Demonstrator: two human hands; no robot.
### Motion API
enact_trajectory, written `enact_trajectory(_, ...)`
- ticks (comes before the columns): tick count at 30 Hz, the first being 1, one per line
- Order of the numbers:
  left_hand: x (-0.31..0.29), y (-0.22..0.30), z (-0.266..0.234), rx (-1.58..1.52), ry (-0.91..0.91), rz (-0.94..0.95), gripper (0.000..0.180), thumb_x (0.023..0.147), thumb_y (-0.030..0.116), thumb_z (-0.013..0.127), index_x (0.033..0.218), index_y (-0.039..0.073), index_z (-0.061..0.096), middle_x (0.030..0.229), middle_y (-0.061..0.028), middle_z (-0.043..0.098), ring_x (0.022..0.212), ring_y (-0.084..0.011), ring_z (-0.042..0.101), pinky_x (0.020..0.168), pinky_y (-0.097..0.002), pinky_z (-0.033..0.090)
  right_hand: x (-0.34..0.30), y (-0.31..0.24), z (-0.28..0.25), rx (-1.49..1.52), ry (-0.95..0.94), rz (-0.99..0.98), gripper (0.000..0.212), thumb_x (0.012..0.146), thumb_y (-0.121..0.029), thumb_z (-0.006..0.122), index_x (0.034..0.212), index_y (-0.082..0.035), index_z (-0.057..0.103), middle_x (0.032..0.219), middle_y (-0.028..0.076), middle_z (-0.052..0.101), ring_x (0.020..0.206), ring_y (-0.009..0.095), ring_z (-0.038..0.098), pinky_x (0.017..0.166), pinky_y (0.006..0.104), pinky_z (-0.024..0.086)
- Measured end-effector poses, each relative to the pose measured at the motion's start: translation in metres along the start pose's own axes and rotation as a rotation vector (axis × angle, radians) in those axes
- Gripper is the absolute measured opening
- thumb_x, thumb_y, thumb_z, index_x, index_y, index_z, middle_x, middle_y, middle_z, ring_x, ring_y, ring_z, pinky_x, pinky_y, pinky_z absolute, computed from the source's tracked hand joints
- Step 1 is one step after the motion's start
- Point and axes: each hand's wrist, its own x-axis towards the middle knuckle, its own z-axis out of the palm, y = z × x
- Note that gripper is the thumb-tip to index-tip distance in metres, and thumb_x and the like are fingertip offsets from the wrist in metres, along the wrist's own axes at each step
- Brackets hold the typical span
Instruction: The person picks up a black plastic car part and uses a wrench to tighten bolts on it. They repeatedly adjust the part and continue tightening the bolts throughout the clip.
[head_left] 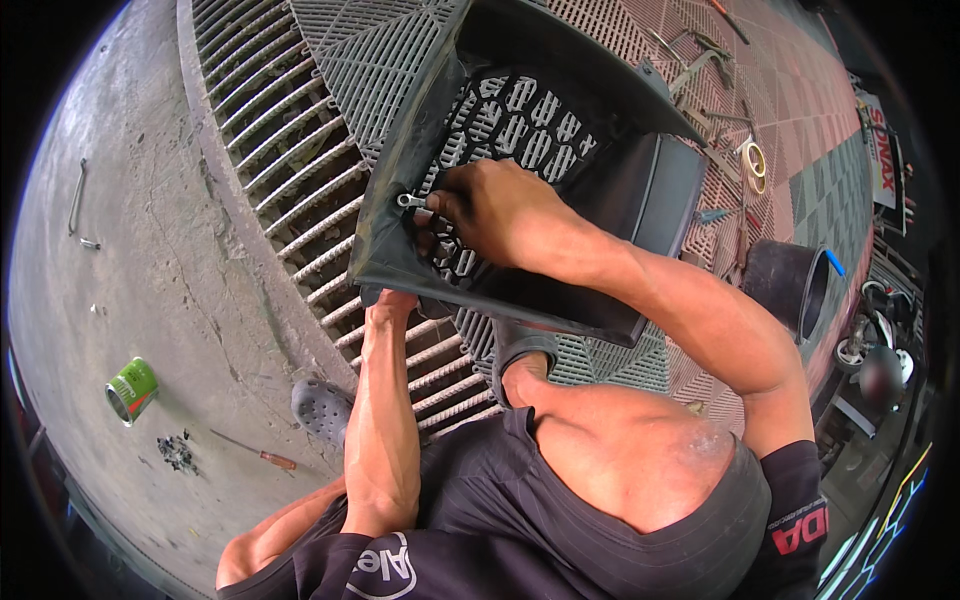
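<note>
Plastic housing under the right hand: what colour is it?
The plastic housing is black, seen in the head view.

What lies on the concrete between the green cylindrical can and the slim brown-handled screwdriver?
In the head view, a loose cluster of small dark pieces lies between the green can and the screwdriver; individual pieces are too small to identify.

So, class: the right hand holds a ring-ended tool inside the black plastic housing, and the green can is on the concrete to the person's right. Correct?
Not quite: the head view shows the green can on the concrete to the person's left. The right hand does hold the ring-ended tool inside the black housing.
</note>
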Motion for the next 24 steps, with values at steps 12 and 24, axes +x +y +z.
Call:
enact_trajectory(12,0.016,-0.009,-0.028,-0.035,-0.044,0.024,0.022,0.112,0.030,0.054,0.118,0.011,0.062,0.086,-0.0079,0.073,0.058,-0.0149,0.063,0.050,-0.0303,0.055,-0.015,-0.005,0.006,0.037,-0.034,-0.017,0.037,0.108,-0.027,0.053,0.112,0.007,0.068,0.095,0.033,0.072,0.099,0.050,0.070,0.087,0.0544,0.055)
enact_trajectory(24,0.019,-0.024,-0.026,-0.033,-0.051,0.087,0.022,0.109,0.026,0.057,0.126,0.013,0.062,0.085,0.0006,0.067,0.069,-0.0091,0.067,0.057,-0.0233,0.056,-0.009,0.007,0.020,0.380,-0.077,0.043,0.038,0.111,-0.027,0.053,0.119,0.006,0.070,0.099,0.024,0.076,0.095,0.036,0.075,0.089,0.0467,0.056)
